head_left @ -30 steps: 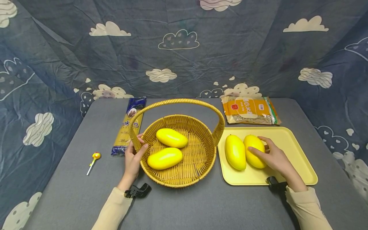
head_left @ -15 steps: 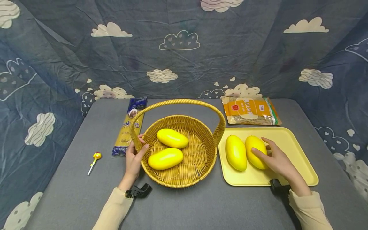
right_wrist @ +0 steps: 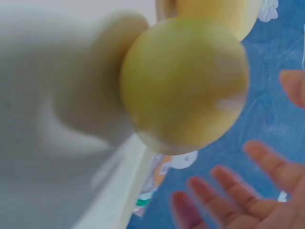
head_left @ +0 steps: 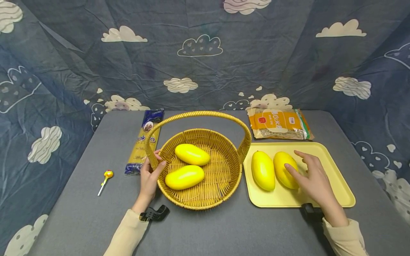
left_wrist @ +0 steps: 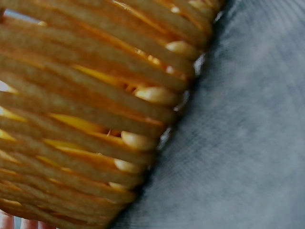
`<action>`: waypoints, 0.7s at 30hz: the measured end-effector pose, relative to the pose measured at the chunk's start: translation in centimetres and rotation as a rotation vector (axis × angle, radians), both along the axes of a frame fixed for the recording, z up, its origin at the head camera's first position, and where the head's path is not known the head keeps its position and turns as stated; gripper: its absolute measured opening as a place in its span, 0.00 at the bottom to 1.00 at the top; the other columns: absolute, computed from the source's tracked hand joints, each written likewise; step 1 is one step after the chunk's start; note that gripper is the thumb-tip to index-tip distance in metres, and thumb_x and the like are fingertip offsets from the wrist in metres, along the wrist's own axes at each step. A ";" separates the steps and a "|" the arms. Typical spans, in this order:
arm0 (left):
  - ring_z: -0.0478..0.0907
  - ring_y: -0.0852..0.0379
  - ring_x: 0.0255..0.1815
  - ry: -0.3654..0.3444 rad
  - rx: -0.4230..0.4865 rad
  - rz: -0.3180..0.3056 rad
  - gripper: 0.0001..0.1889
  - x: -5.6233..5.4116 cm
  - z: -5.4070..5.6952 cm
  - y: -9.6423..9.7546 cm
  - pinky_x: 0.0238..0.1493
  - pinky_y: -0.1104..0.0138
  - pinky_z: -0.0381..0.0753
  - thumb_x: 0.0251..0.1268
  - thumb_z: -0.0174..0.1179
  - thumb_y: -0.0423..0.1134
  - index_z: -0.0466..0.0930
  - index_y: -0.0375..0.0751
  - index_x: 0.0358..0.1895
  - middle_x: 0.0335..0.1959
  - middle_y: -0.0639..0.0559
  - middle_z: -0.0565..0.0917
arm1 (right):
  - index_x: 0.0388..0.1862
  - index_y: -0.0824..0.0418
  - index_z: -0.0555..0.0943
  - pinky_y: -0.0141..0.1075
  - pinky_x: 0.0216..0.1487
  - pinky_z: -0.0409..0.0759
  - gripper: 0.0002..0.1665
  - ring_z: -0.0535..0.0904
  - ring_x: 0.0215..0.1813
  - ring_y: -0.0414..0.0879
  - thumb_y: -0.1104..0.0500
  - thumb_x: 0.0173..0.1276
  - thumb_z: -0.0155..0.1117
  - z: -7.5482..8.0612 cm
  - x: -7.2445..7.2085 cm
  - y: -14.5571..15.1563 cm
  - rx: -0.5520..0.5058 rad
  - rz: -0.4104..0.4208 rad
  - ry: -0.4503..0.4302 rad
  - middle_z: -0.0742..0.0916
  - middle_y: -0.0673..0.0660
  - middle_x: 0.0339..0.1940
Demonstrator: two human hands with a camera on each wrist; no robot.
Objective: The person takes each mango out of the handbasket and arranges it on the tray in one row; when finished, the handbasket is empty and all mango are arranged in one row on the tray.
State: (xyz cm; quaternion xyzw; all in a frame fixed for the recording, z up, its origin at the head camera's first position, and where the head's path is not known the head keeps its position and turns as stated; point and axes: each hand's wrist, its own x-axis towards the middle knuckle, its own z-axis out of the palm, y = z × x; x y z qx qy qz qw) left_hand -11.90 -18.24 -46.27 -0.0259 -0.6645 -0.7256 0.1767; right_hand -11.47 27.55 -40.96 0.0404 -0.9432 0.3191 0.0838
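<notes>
A wicker basket (head_left: 224,199) with a tall arched handle stands mid-table, two yellow mangoes (head_left: 192,154) lying inside. My left hand (head_left: 148,181) grips its left rim by the handle's foot, thumb over the edge; the left wrist view shows the woven wall (left_wrist: 86,95) close up and a few fingertips at the bottom left. On a yellow tray (head_left: 333,185) to the right lie two more mangoes, a left one (head_left: 263,170) and a right one (head_left: 283,170). Beside the right mango is my right hand (head_left: 315,181), fingers spread and holding nothing; in the right wrist view they are apart from the fruit (right_wrist: 186,86).
Behind the tray lies an orange noodle packet (head_left: 278,124). A blue and gold pasta packet (head_left: 142,142) lies left of the basket, partly behind its handle. Further left is a lollipop (head_left: 105,179). A cloud-patterned cloth (head_left: 198,71) hangs behind the grey table (head_left: 205,234).
My right hand has drawn back to the right, off the right mango, and its fingers have spread wider. That mango has shifted slightly right. The left hand still holds the basket.
</notes>
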 end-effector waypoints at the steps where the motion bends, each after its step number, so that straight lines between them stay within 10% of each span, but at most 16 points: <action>1: 0.65 0.50 0.62 -0.001 0.000 0.000 0.09 0.0 0.0 0.0 0.61 0.65 0.63 0.62 0.57 0.26 0.68 0.27 0.43 0.61 0.40 0.71 | 0.66 0.67 0.67 0.55 0.45 0.66 0.35 0.66 0.56 0.65 0.51 0.66 0.64 0.0 0.1 -0.3 -0.010 0.003 0.056 0.70 0.71 0.60; 9: 0.64 0.51 0.63 -0.008 -0.004 0.000 0.10 0.0 0.0 -0.1 0.62 0.64 0.62 0.62 0.56 0.25 0.68 0.26 0.44 0.61 0.40 0.70 | 0.52 0.63 0.80 0.25 0.45 0.66 0.24 0.73 0.50 0.45 0.68 0.54 0.71 1.3 0.9 -3.2 -0.095 0.095 0.378 0.82 0.59 0.49; 21: 0.65 0.52 0.63 -0.016 -0.009 0.001 0.10 -0.1 -0.1 -0.1 0.61 0.64 0.62 0.62 0.56 0.25 0.68 0.26 0.44 0.61 0.41 0.70 | 0.39 0.71 0.83 0.27 0.44 0.72 0.10 0.78 0.43 0.45 0.65 0.60 0.66 4.7 1.2 -8.1 -0.292 0.424 0.640 0.85 0.63 0.36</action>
